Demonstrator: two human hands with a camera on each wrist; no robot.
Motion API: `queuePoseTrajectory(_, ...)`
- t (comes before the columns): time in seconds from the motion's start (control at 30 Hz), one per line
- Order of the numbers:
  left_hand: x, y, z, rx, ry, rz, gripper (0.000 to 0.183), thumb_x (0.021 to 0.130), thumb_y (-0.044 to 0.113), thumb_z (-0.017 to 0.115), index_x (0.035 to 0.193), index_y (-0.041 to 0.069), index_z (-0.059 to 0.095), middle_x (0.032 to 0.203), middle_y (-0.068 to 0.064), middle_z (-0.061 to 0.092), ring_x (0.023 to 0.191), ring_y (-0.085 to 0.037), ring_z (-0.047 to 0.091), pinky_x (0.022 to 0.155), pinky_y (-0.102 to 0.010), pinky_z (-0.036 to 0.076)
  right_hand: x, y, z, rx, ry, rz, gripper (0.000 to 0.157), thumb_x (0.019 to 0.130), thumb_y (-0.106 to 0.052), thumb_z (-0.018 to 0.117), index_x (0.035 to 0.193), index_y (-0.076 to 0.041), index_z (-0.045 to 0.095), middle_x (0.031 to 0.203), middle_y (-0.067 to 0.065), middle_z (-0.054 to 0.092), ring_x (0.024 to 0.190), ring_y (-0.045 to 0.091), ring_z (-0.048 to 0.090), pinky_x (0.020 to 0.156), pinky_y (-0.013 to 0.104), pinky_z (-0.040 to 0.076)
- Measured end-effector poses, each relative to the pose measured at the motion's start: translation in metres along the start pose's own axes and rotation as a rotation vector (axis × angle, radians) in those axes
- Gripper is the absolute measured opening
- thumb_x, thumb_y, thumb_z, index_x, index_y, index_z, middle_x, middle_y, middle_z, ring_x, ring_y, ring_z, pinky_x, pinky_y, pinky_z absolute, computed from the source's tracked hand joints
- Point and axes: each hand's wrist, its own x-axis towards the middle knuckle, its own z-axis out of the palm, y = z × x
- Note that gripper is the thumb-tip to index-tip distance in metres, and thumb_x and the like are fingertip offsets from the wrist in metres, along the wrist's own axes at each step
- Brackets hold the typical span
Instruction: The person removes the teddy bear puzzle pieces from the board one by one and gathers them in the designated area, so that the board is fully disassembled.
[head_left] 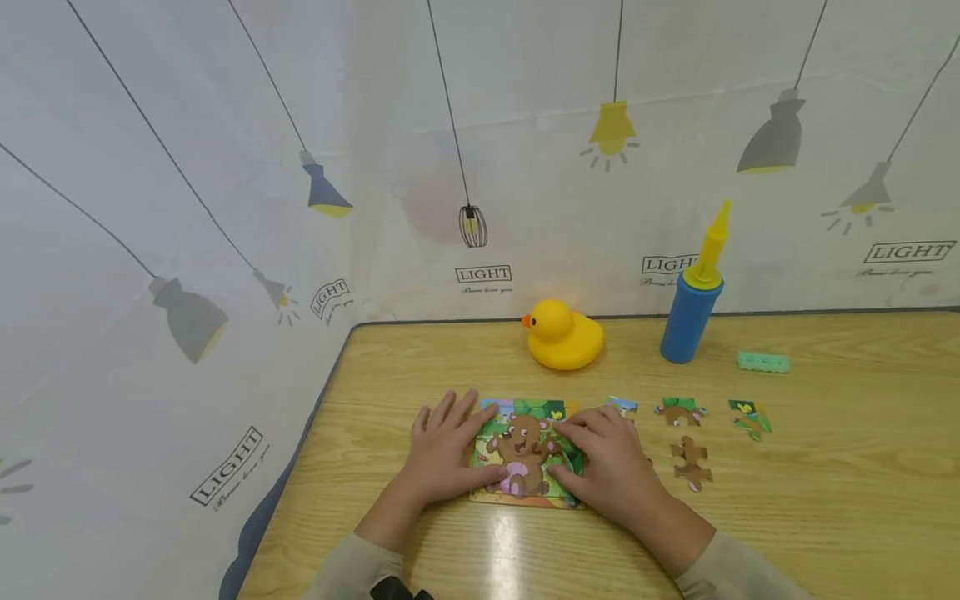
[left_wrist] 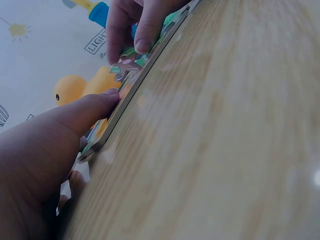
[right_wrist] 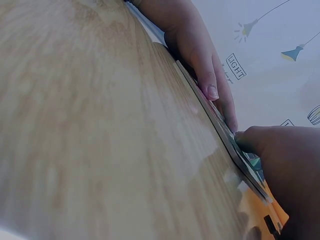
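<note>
A bear jigsaw puzzle [head_left: 517,502] lies flat on the wooden table, mostly filled with pieces. My left hand [head_left: 442,454] rests along its left side with the fingers spread, the thumb laid on the bear's lower part. At the puzzle's right side, my right hand [head_left: 618,467] pinches a green and brown puzzle piece [head_left: 573,457] between thumb and fingers. That puzzle piece [left_wrist: 127,67] looks tilted above the board in the left wrist view. Much of it is hidden by the hand. In the right wrist view, the board's edge [right_wrist: 215,122] runs below both hands.
Loose puzzle pieces [head_left: 692,463] lie right of my right hand, one partly hidden behind it. Behind the puzzle sits a yellow rubber duck [head_left: 566,340]. Farther right stand a blue and yellow hand pump [head_left: 686,321] and a mint-green toy brick [head_left: 763,362]. A lamp-printed wall covering [head_left: 555,192] borders the table.
</note>
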Motion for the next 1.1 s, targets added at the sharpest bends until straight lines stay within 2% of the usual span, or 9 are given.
queuePoseTrajectory(0.17,-0.0001,0.0000,0.0007,0.003,0.006,0.003,0.096,0.089,0.081,0.062,0.168,0.034,0.037,0.178,-0.004,0.019,0.163,-0.037,0.009,0.122,-0.072,0.002,-0.0004,0.0002,0.0010,0.001,0.013,-0.021,0.058,0.077,-0.030,0.099,0.126,-0.007,0.080,0.114,0.004,0.070,0.105,0.025,0.056,0.089,0.049,0.048)
queuePoseTrajectory(0.3,0.0000,0.0002,0.0010,0.010,0.013,0.013,0.095,0.090,0.082,0.060,0.168,0.033,0.038,0.178,-0.005,0.020,0.163,-0.038,0.009,0.122,-0.073,0.003,-0.0012,-0.0024,0.0005,-0.021,-0.057,0.037,0.059,0.081,-0.031,0.096,0.130,-0.006,0.078,0.116,0.005,0.067,0.111,0.030,0.055,0.089,0.052,0.047)
queuePoseTrajectory(0.4,0.0000,0.0003,0.0012,0.015,0.013,0.016,0.095,0.090,0.082,0.060,0.168,0.033,0.038,0.178,-0.005,0.020,0.163,-0.038,0.010,0.122,-0.073,0.002,-0.0017,-0.0049,-0.0005,-0.042,-0.117,0.077,0.054,0.086,-0.033,0.092,0.131,-0.008,0.078,0.118,0.005,0.065,0.115,0.032,0.054,0.091,0.054,0.046)
queuePoseTrajectory(0.53,0.0000,0.0005,0.0011,0.009,0.009,0.015,0.095,0.090,0.081,0.061,0.168,0.033,0.038,0.178,-0.005,0.019,0.163,-0.038,0.009,0.122,-0.073,0.002,-0.0029,-0.0055,-0.0003,-0.051,-0.153,0.099,0.046,0.090,-0.035,0.088,0.128,-0.010,0.079,0.121,0.004,0.065,0.116,0.031,0.053,0.096,0.057,0.044)
queuePoseTrajectory(0.83,-0.0011,0.0019,-0.0006,-0.003,0.005,0.006,0.095,0.089,0.080,0.062,0.168,0.032,0.039,0.178,-0.005,0.020,0.163,-0.039,0.009,0.122,-0.073,0.002,-0.0039,-0.0048,-0.0002,-0.050,-0.159,0.126,0.043,0.092,-0.040,0.083,0.126,-0.015,0.077,0.125,0.004,0.064,0.119,0.030,0.053,0.098,0.059,0.043)
queuePoseTrajectory(1.1,-0.0009,0.0023,-0.0014,-0.006,0.008,0.003,0.095,0.090,0.080,0.062,0.168,0.032,0.039,0.178,-0.005,0.020,0.163,-0.038,0.009,0.122,-0.073,0.001,-0.0022,-0.0058,-0.0021,-0.070,-0.151,0.199,0.037,0.089,-0.044,0.085,0.114,-0.017,0.078,0.124,0.004,0.064,0.120,0.032,0.053,0.098,0.061,0.042)
